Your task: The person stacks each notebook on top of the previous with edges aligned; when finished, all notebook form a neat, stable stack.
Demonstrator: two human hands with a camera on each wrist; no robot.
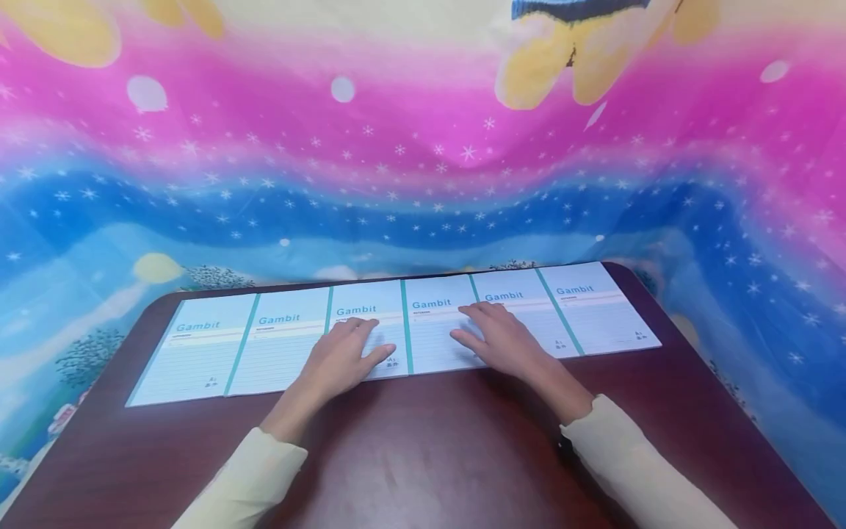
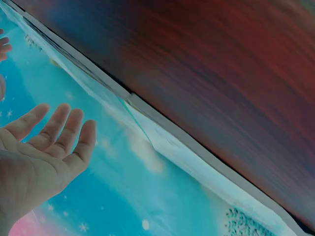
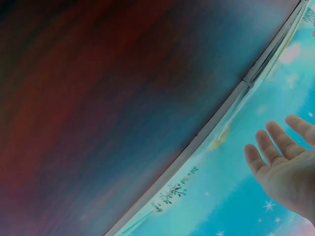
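Note:
Several white notebooks with teal spines and the word "Gambit" lie side by side in a row across the far part of the table. My left hand (image 1: 340, 356) is over the notebook (image 1: 353, 297) left of the row's middle, fingers extended and thumb apart. To its right, my right hand (image 1: 505, 338) is over the border between the notebook (image 1: 432, 338) right of the middle and its neighbour (image 1: 509, 283). Both wrist views show the left palm (image 2: 42, 157) and right palm (image 3: 290, 177) bare, raised off the notebooks, holding nothing.
The dark reddish-brown table (image 1: 423, 455) has rounded far corners. More notebooks stretch to the left end (image 1: 192, 360) and right end (image 1: 604, 316) of the row. A patterned pink and blue cloth (image 1: 423, 169) hangs behind and around the table.

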